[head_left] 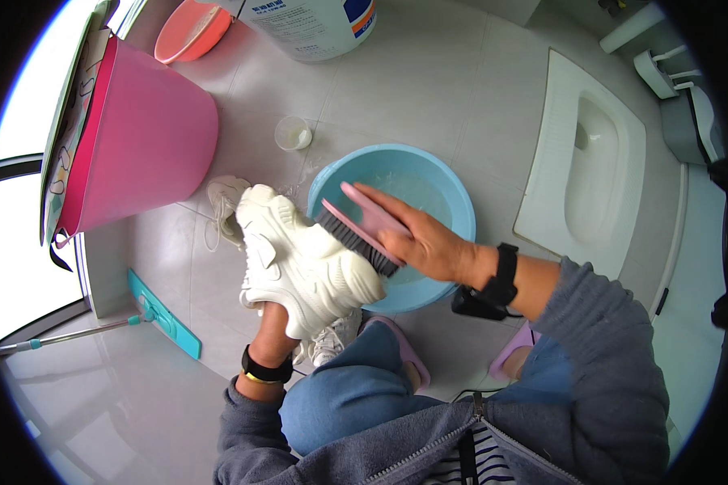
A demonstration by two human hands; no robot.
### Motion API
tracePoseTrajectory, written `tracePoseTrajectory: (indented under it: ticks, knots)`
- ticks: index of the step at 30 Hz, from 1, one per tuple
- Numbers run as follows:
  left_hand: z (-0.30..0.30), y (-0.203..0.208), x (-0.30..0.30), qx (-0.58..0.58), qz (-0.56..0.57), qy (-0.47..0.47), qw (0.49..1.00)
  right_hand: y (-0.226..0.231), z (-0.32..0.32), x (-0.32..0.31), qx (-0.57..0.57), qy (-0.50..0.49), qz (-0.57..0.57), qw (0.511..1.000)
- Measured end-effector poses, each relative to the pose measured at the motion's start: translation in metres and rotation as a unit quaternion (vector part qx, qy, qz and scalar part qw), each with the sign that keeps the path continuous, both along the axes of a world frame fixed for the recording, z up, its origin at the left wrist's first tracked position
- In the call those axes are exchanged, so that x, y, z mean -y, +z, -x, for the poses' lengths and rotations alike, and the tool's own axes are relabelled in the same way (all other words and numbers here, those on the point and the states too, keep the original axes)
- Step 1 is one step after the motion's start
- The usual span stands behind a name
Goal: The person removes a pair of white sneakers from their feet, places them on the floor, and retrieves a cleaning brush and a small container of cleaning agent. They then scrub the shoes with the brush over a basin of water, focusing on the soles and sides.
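A white shoe hangs above the grey tiled floor, overlapping the left rim of a blue basin in my head view, with the left hand sunk into its opening from below. The fingers are out of sight inside, so I cannot tell whether they grip or spread. From the shoe's right, I have the right hand closed around the pink back of a brush, above the basin. The two hands are apart, with shoe and brush between them. What counts here, in my judgement, is the angle: the shoe's long axis slants from upper left to lower right, its thick sole edge facing the brush, and the dark bristles run nearly parallel, appearing to touch it. The left hand is nearer the shoe; the right reaches it only through the brush. A second pale shoe sits beyond, to the left.
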State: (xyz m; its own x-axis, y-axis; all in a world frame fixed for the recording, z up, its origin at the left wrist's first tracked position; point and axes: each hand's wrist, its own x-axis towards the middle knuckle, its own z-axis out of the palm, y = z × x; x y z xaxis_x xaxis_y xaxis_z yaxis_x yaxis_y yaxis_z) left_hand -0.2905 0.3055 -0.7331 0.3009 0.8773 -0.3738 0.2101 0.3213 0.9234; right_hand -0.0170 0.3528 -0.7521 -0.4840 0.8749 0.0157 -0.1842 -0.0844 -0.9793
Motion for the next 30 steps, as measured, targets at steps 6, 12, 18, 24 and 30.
tracePoseTrajectory:
  ticks: [6,12,18,24,30]
  knots:
    - [0.005,-0.002,0.006,-0.389,-0.231,-0.202,0.869,-0.009,-0.006,-0.023,0.247,0.014,-0.040,0.968]
    - [0.014,-0.012,-0.002,-0.227,-0.128,-0.067,0.963,0.015,-0.014,0.008,0.282,-0.074,-0.218,0.931]
    - [-0.008,-0.019,0.008,-0.342,-0.253,-0.235,0.874,-0.004,0.024,-0.021,0.320,-0.135,-0.273,0.897]
    - [0.007,-0.008,0.007,-0.415,-0.287,-0.223,0.834,-0.077,-0.003,-0.024,0.564,-0.074,-0.127,0.813]
    - [0.014,-0.017,0.008,-0.438,-0.293,-0.197,0.827,-0.095,-0.005,-0.008,0.560,0.044,-0.021,0.827]
